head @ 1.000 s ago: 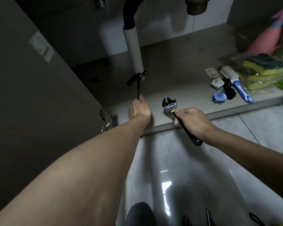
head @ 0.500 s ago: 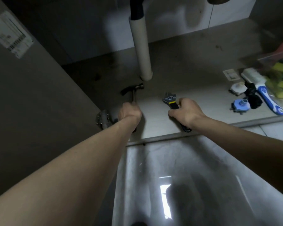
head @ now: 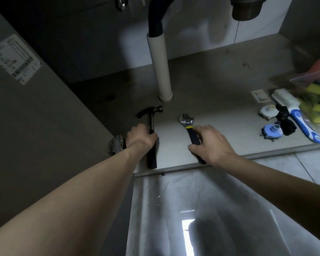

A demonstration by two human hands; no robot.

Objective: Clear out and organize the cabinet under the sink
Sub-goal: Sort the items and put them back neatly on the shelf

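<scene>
Pipe (head: 160, 67), white and tall, stands at the back of the cabinet floor (head: 220, 85). 2 tools lie in front of it, side by side. The hammer (head: 151, 117) lies just left of the pipe, head toward it, handle toward the front edge. The left hand (head: 139, 137) has its fingers curled around that handle. The wrench (head: 189, 130) lies right of the pipe, pointing the same way, and the right hand (head: 211, 143) rests on its handle with fingers loose and spread.

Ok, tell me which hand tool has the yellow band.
The wrench under the right hand; the hammer in the left hand has none.
</scene>
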